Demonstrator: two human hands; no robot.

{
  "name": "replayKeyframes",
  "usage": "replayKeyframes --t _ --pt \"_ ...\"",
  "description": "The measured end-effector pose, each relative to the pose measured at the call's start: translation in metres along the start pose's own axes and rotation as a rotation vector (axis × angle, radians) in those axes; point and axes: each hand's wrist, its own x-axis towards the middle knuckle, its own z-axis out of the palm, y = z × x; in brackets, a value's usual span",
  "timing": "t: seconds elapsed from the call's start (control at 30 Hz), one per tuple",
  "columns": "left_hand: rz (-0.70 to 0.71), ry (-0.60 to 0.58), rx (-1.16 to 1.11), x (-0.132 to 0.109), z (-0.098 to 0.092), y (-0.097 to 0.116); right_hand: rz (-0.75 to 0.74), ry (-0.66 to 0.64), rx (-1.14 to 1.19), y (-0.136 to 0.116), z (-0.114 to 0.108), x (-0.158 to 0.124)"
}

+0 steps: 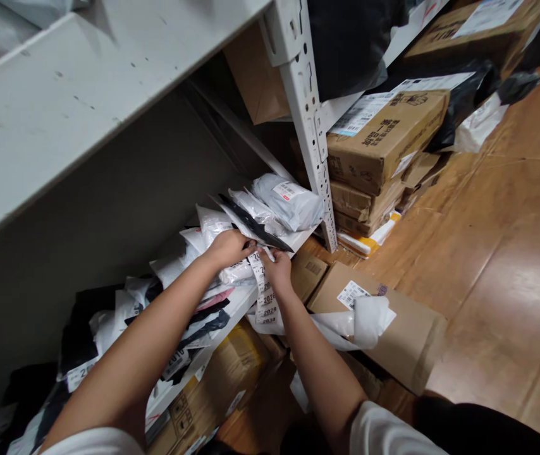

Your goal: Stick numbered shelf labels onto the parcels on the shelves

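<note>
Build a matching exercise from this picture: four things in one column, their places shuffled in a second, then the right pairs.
1 label strip
2 grey mailer bag
3 flat cardboard box
4 stacked cartons

A on the floor, white bag lying across it
B piled right of the shelf post
C hanging over the shelf edge by the right hand
D on the shelf, next to the post

Pairs: 1-C, 2-D, 3-A, 4-B
</note>
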Motion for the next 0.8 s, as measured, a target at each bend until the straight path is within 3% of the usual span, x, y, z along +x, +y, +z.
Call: replayKeyframes --t 0.2,0.5,0.7,0.8 --pt "0.026 0.031 -0.046 -0.003 -0.003 0.006 0.203 -0.198 0.295 0.002 -0.012 0.005" --pt "-0.022 0.046 -0.088 -0.002 -0.001 0.012 0.169 0.024 0.096 0.004 -0.007 0.001" --pt "-0.066 0.074 -0.063 -0.001 0.002 0.017 0.344 -0.204 0.346 -0.001 -0.022 -0.008" --pt "-0.059 0.080 -0.058 -0.001 0.003 0.018 0.285 -0.054 0.305 0.000 -0.027 -0.014"
